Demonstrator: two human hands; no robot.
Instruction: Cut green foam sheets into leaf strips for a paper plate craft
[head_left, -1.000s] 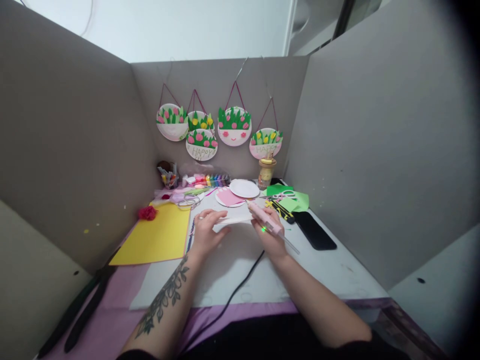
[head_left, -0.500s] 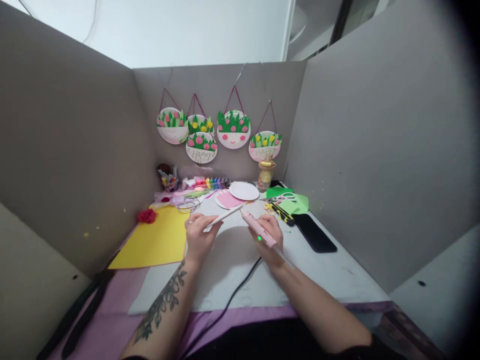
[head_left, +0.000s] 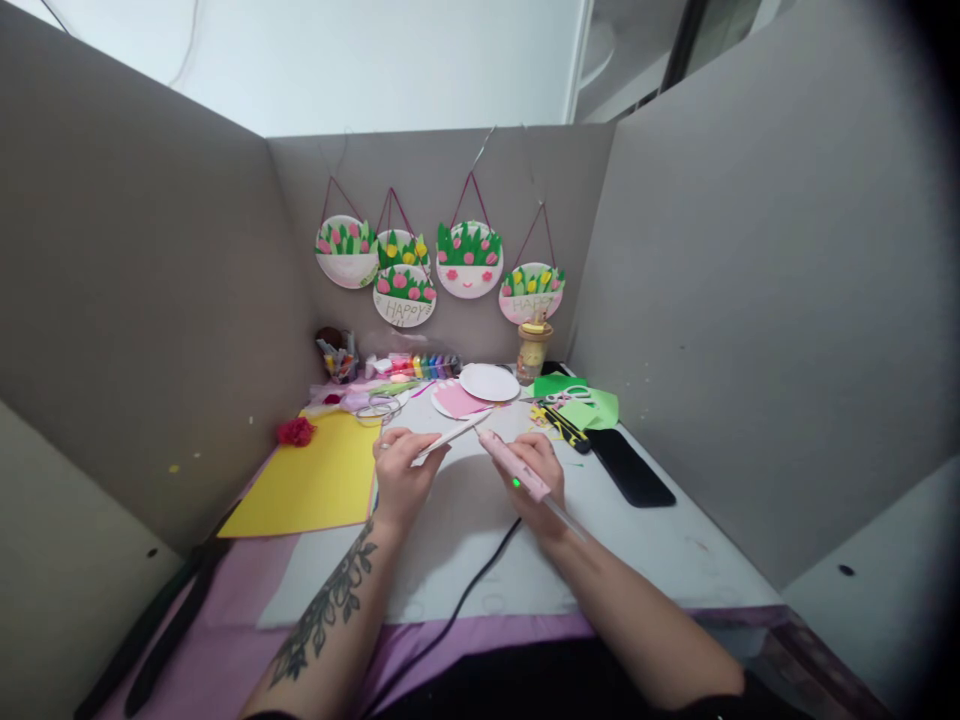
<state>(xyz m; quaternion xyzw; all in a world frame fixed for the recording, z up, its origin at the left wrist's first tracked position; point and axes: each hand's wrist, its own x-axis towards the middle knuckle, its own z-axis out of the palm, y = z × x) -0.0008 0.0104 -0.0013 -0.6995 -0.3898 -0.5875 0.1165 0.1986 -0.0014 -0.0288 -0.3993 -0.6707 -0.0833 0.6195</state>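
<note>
My left hand [head_left: 405, 468] pinches a white paper plate piece [head_left: 454, 434], seen nearly edge-on and slanting up to the right. In my right hand [head_left: 536, 478] is a slim pink hot glue gun [head_left: 514, 466] with a lit green light. A clear glue stick [head_left: 564, 518] sticks out of its back end. The glue gun's tip is at or very near the plate piece's edge; whether they touch, I cannot tell. A black cord [head_left: 480, 575] runs below my right hand toward the table's front.
Yellow paper [head_left: 300, 485] and a red pompom-like ball [head_left: 297, 431] lie left. White plates [head_left: 489, 382], scissors [head_left: 574, 394], green paper [head_left: 604, 408], a yellow-black cutter [head_left: 566, 430] and a black phone [head_left: 631, 468] lie behind and right. Decorated plates [head_left: 469, 280] hang on the grey partition.
The glue gun and my right hand have shifted slightly left and down along the plate piece's edge. The plate piece has tilted a little; both holds are the same.
</note>
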